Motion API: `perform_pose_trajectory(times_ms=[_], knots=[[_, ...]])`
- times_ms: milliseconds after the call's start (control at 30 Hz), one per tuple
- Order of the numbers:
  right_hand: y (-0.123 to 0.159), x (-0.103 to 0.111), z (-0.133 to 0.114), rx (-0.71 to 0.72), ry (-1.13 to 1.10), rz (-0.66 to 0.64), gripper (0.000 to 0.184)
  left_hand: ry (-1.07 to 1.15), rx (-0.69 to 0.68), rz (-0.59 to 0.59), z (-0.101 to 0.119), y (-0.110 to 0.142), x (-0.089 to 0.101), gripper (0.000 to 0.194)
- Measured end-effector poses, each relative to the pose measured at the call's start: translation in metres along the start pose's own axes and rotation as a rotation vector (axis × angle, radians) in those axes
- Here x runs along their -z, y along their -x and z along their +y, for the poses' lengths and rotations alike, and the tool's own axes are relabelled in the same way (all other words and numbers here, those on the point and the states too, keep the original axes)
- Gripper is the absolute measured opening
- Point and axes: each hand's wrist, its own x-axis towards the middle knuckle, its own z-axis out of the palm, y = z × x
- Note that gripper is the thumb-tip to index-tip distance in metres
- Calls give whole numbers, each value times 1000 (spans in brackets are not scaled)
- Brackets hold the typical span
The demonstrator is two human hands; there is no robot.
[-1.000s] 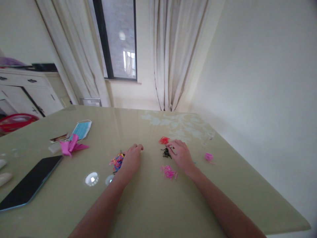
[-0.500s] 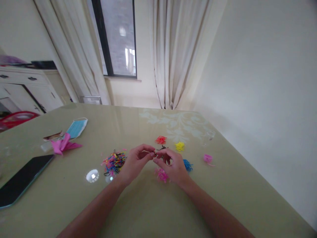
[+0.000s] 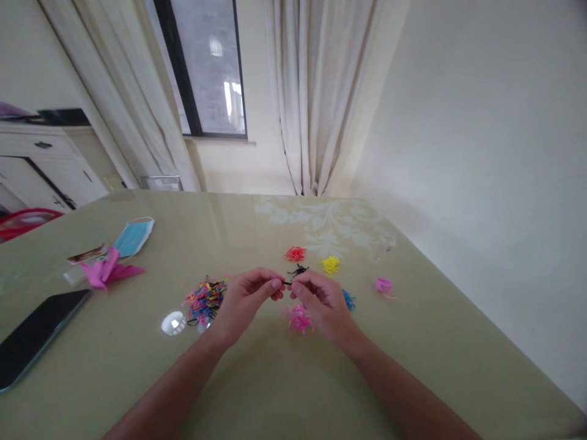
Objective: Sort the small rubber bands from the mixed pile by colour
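Observation:
My left hand (image 3: 247,300) and my right hand (image 3: 324,304) pinch a small black rubber band (image 3: 287,283) between their fingertips, one at each end, above the table. Just behind it lies a little pile of black bands (image 3: 298,269). A mixed, multicoloured heap of bands (image 3: 205,298) is beside my left hand, partly covered by it. Sorted piles surround my right hand: red bands (image 3: 295,253), yellow bands (image 3: 330,264), pink bands (image 3: 299,318), and blue bands (image 3: 349,299) partly hidden behind the hand.
On the left are a dark phone (image 3: 39,336), a pink folded-paper shape (image 3: 109,271) and a blue face mask (image 3: 134,238). A shiny clear dome (image 3: 173,323) sits near the mixed heap. Farther right are a pink coil (image 3: 383,286) and a clear object (image 3: 387,242). A wall borders the table's right.
The fingertips have drawn slightly apart, so the black band now shows stretched straight between them. The whole view has shifted a little.

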Motion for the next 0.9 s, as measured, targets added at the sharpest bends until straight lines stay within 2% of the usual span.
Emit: perform_pose_trajectory(times_ms=[100, 167, 267, 333, 367, 500, 567, 667, 900], knots=[[2, 0, -1, -41, -94, -19, 28, -33, -13, -24, 2, 1, 0, 36], [1, 0, -1, -51, -103, -12, 29, -59, -44, 19, 3, -2, 5, 36], [-5, 4, 2, -85, -48, -20, 28, -144, -122, 219, 6, -11, 25, 34], [-11, 8, 7, -114, 32, -48, 25, -315, -160, 339, 8, -18, 45, 33], [-14, 9, 11, -122, 80, -59, 23, -436, -147, 350, 8, -20, 56, 34], [-20, 14, 27, -101, 376, -32, 8, -1102, 16, 221, -1, -22, 84, 27], [-21, 16, 34, -60, 563, -7, 6, -1290, 110, 129, -7, -19, 88, 22], [-23, 17, 39, -18, 734, -12, 8, -1357, 181, 3, -10, -16, 86, 16], [-25, 15, 47, -55, 762, -8, 7, -1377, 100, -103, -18, -20, 81, 21]])
